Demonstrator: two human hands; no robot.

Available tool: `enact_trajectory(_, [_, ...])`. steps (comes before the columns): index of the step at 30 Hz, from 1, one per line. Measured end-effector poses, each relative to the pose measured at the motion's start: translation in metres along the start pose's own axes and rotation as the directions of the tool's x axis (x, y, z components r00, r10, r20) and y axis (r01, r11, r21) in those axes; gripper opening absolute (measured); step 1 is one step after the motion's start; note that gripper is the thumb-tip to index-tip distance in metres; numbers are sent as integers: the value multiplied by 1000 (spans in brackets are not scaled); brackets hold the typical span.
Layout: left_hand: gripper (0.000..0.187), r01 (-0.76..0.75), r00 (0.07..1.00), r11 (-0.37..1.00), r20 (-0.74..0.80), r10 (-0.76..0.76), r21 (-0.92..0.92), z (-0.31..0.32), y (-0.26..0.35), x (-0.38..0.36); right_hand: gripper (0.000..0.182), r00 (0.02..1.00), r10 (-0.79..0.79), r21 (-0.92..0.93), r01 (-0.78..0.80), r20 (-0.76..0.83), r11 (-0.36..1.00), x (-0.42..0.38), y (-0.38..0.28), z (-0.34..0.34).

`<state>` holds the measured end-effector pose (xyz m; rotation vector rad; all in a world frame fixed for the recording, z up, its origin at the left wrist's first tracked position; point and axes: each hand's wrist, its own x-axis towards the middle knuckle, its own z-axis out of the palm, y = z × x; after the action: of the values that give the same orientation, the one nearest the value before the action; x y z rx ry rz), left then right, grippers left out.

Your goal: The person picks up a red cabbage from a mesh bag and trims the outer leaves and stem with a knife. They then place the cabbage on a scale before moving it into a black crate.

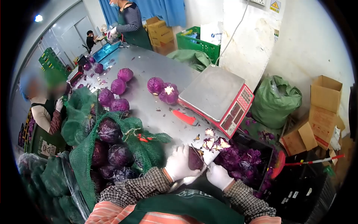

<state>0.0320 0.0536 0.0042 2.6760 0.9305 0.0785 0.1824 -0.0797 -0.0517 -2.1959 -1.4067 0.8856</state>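
Note:
My left hand (179, 164), in a white glove, is closed on a red cabbage (195, 159) at the table's near edge. In my right hand (220, 176), also gloved, is a knife (202, 159); its thin blade lies against the cabbage's right side, and the handle is hidden in my fingers. Pale cut stem pieces (215, 144) lie just beyond the cabbage. Left of my left hand, a green mesh bag (84, 158) lies open around several dark red cabbages (119, 155).
A red-framed scale (214, 95) stands at the right, with a red-handled tool (184, 117) beside it. Trimmed purple leaves (242, 160) fill a black crate below right. Several peeled cabbages (118, 86) sit farther up the metal table (143, 106). A co-worker (46, 108) stands at left, another (130, 24) at the back.

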Motion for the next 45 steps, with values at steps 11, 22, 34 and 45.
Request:
enact_trajectory(11, [107,155,988,987,-1,-155,-51,-1,4,4,31,975,-4,-177,45,224,983,34,-24,-36])
enact_trajectory(22, [109,-50,981,997,-192,38,-60,16,-2,-28,28,977,-192,130,203,-89,971,22,32,29])
enact_trajectory(34, [116,43,998,909,-23,-57,-414,9,-8,-32,37,929,-55,452,229,-365,862,35,36,13])
enact_trajectory(45, [119,-75,997,992,25,77,-97,15,8,12,58,981,79,689,66,-177,721,-6,17,0])
